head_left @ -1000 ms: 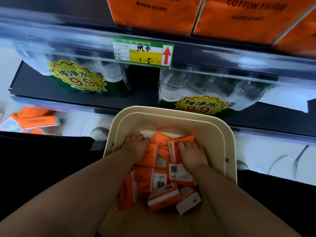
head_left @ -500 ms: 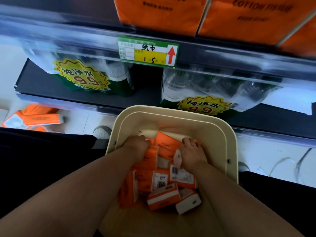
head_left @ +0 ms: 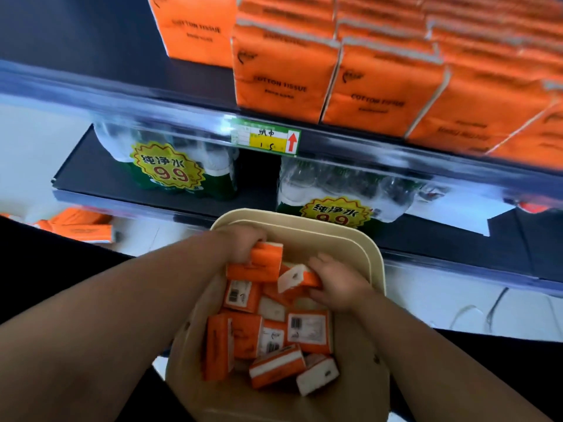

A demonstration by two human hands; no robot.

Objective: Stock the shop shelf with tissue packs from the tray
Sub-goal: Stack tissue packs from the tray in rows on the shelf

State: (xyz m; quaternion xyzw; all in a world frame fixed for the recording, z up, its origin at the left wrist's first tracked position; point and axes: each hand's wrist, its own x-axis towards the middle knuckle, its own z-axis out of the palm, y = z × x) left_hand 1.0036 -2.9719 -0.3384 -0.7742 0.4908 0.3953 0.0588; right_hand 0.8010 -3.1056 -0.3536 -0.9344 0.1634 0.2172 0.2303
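A beige tray (head_left: 376, 263) sits below me, holding several small orange-and-white tissue packs (head_left: 275, 370). My left hand (head_left: 243, 242) is shut on orange packs (head_left: 256, 266) lifted at the tray's far end. My right hand (head_left: 335, 281) grips another pack (head_left: 297, 277), tilted with its white end showing. On the shelf (head_left: 365, 138) above, rows of orange tissue packs (head_left: 280, 77) stand upright.
A price tag with a red arrow (head_left: 266, 137) hangs on the shelf rail. Wrapped water-bottle packs (head_left: 170, 169) (head_left: 338, 196) sit on the lower shelf. Loose orange packs (head_left: 79, 226) lie on the floor at left. A cable (head_left: 493, 309) lies on the floor at right.
Both hands have closed on packs and lifted them from the pile toward the tray's far end. The view has tilted up, showing more of the stocked shelf.
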